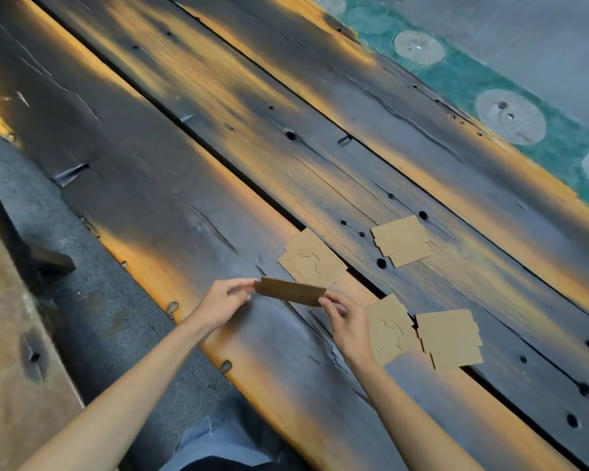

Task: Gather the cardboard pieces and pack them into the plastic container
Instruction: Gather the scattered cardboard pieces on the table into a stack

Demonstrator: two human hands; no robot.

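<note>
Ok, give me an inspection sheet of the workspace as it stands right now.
Surface: worn, dark wooden planks with gaps and holes.
Job's things: held cardboard piece lifted off the planks; four cardboard stacks lying flat right of it. Plastic container: nothing seen.
Clutter: nothing seen.
Grip: left hand pinches the piece's left end, right hand its right end.
Cables: nothing seen.
Surroundings: green strip with pale round patches beyond the far edge; grey floor on the near side.
</note>
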